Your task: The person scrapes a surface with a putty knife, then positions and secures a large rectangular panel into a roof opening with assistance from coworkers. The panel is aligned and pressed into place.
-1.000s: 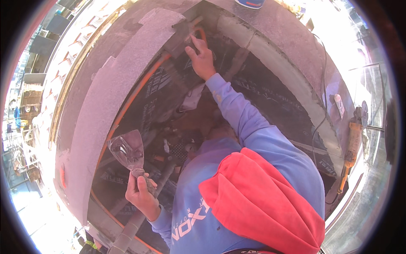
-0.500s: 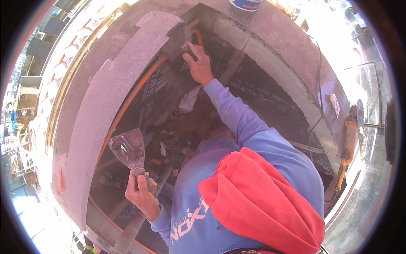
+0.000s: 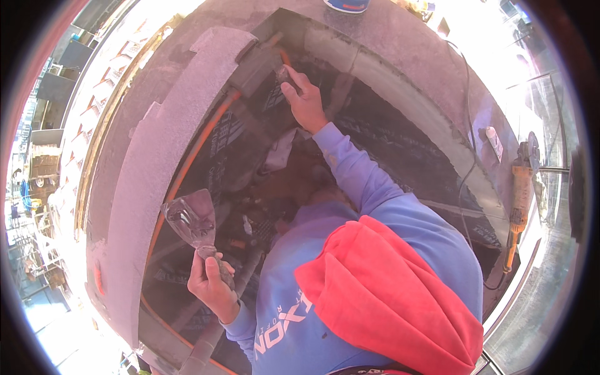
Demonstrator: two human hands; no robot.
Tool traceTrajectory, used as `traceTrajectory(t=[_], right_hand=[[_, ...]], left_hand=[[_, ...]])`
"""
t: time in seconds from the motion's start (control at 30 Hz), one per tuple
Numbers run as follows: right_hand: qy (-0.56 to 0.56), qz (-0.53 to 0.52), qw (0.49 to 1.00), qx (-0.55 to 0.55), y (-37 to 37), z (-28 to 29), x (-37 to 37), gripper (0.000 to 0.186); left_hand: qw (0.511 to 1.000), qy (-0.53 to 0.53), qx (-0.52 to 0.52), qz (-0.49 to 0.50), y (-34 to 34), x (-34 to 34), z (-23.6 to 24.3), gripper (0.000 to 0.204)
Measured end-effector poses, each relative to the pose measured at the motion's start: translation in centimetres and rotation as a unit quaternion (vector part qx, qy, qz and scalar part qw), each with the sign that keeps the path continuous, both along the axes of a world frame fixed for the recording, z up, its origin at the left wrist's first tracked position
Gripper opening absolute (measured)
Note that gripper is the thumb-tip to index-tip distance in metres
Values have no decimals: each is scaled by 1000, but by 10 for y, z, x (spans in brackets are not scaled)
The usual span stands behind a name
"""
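Observation:
In my left hand [image 3: 212, 287] is a putty knife [image 3: 192, 215]. Its broad blade points up and carries a dark, glossy smear. My fingers wrap its dirty handle. My right hand [image 3: 305, 103] reaches to the far corner of a dark-lined recess. It pinches the handle of a second tool that looks like a putty knife [image 3: 280, 76]. That blade is hard to tell from the grey wall behind it. Beside it, a pale grey coated strip [image 3: 150, 150] runs along the left ledge.
An orange line [image 3: 203, 137] follows the recess's left inner edge. At right lie an orange-and-grey power tool [image 3: 520, 194] with a dark cable and a white tube [image 3: 494, 144]. A bucket [image 3: 347, 5] stands at the far edge. Red cloth [image 3: 387, 281] hangs before my chest.
My right hand has drawn slightly back and right from the strip's far end. The left hand stays nearly still with its putty knife. The view has shifted slightly.

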State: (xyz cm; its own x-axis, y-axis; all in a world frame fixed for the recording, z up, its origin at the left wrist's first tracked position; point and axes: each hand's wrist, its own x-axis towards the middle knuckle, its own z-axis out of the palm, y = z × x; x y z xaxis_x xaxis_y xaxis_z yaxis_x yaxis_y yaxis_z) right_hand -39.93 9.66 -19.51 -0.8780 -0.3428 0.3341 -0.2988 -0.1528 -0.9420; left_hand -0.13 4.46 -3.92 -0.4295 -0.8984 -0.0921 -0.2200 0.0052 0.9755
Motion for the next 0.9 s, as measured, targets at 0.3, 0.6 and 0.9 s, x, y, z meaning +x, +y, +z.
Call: traceTrajectory(t=[0.3, 0.6, 0.9], right_hand=[[86, 17, 996, 33, -24, 3, -19, 48], [59, 56, 995, 49, -19, -4, 4, 47], [107, 14, 994, 31, -28, 2, 6, 46]], left_hand=[[1000, 2, 5, 3, 2, -8, 3, 42], [1000, -2, 12, 21, 2, -7, 2, 40], [1000, 6, 16, 22, -2, -9, 0, 40]])
